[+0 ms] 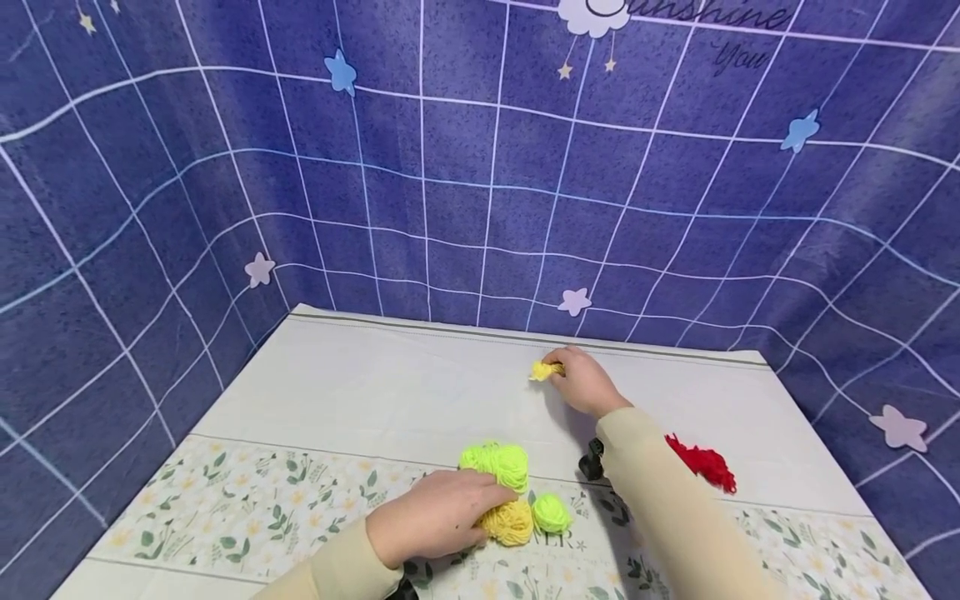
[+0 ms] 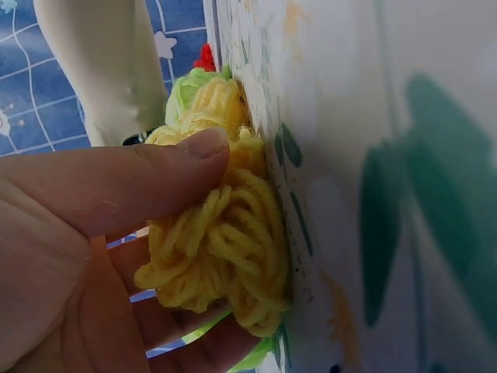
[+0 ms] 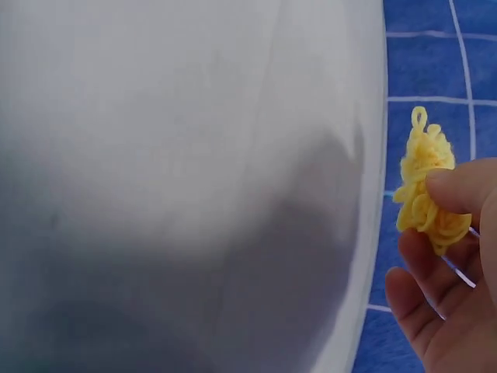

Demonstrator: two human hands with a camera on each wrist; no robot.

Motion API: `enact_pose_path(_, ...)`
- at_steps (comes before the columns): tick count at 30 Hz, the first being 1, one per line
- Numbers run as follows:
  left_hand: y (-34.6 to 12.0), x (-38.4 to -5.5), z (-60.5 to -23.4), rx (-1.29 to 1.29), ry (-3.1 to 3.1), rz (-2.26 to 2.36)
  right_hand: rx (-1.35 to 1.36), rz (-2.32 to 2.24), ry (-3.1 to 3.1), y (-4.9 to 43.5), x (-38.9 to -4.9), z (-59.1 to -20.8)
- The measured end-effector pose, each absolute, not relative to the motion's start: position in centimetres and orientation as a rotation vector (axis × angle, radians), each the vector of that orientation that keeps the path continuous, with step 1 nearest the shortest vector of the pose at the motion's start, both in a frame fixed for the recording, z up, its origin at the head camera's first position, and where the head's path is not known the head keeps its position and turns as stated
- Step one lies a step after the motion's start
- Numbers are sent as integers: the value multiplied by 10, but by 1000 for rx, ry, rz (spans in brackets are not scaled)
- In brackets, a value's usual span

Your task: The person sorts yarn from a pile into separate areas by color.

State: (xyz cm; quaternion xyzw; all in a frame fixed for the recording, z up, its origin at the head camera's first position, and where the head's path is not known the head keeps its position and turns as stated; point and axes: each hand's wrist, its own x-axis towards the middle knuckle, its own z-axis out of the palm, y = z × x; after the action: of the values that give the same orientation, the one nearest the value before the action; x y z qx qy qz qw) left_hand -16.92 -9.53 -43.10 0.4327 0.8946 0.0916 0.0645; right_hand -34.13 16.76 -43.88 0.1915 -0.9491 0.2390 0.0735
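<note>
My right hand point(image 1: 587, 382) pinches a small bundle of light yellow yarn point(image 1: 542, 371) near the back of the table. In the right wrist view, thumb and fingertips press this yarn bundle point(image 3: 427, 183) from both sides, its loops sticking out. My left hand point(image 1: 442, 510) grips a larger ball of golden yellow yarn point(image 1: 510, 525) at the front. The left wrist view shows the thumb laid over the yellow yarn ball point(image 2: 225, 249), with the other fingers behind it. A neon green yarn skein point(image 1: 497, 463) lies just beyond the left hand, and a smaller green ball point(image 1: 551, 513) sits right of the yellow one.
Red yarn point(image 1: 701, 462) lies to the right, past the right forearm. The white table point(image 1: 360, 375) carries a flowered strip point(image 1: 247, 500) along its front part. A blue curtain point(image 1: 465, 183) with white grid lines and stars hangs round its back and sides.
</note>
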Motion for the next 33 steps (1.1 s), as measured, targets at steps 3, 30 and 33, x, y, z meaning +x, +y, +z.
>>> enact_pose_path(3, -93, -169, -432, 1307, 2698, 278, 527, 719, -2883, 171, -347, -449)
enact_pose_path(30, -98, -192, -397, 1253, 2784, 395, 446, 619, -3016, 181, -346, -447)
enact_pose_path(33, -102, -211, -388, 1204, 2844, 443, 465, 612, -3018, 181, -347, -447)
